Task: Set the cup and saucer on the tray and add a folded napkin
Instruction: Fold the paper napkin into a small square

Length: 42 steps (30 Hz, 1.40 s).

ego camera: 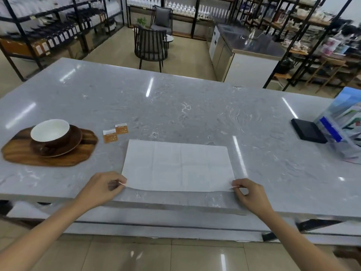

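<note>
A white napkin (176, 166) lies spread flat near the front edge of the grey marble table (175, 106). My left hand (105, 187) pinches its near left corner and my right hand (248, 190) pinches its near right corner, lifting that edge slightly. At the left, a brown cup (50, 133) with a white inside sits on a brown saucer (75, 141), and both rest on a wooden tray (23, 155).
Two small orange sachets (115, 133) lie between the tray and the napkin. A black box (308, 131) and a clear brochure holder (343, 130) stand at the right. Chairs, shelves and a steel counter are beyond the table.
</note>
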Tool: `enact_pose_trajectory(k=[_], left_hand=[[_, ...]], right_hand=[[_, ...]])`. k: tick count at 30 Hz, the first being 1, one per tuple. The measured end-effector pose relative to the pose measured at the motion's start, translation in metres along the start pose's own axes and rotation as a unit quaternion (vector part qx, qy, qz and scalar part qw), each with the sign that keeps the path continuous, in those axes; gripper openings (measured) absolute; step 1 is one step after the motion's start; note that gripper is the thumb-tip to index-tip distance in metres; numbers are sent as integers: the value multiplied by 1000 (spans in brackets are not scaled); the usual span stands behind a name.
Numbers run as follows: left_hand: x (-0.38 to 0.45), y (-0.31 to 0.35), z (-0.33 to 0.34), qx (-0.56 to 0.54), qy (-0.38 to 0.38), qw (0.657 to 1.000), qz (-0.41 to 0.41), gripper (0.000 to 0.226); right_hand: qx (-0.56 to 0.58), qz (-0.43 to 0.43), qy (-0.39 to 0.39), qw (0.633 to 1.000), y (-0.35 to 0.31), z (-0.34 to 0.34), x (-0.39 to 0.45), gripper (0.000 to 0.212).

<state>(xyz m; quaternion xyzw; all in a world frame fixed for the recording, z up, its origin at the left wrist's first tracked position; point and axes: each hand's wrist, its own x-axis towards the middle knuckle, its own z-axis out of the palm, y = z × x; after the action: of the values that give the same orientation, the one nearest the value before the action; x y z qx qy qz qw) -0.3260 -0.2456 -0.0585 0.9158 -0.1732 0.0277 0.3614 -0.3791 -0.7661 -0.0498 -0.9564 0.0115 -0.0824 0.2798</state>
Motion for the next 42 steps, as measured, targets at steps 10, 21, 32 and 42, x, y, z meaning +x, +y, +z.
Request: enact_pose_trajectory(k=[10, 21, 32, 42], left_hand=[[17, 14, -1, 50, 103, 993, 2, 17], [-5, -10, 3, 101, 45, 991, 76, 20], [-9, -12, 4, 104, 29, 992, 63, 25], [-10, -5, 3, 156, 23, 985, 72, 27]], right_hand=[[151, 61, 74, 984, -11, -3, 24, 20], [-84, -151, 45, 984, 10, 7, -14, 27], [-100, -142, 44, 984, 10, 10, -12, 21], [-120, -147, 37, 981, 11, 10, -13, 20]])
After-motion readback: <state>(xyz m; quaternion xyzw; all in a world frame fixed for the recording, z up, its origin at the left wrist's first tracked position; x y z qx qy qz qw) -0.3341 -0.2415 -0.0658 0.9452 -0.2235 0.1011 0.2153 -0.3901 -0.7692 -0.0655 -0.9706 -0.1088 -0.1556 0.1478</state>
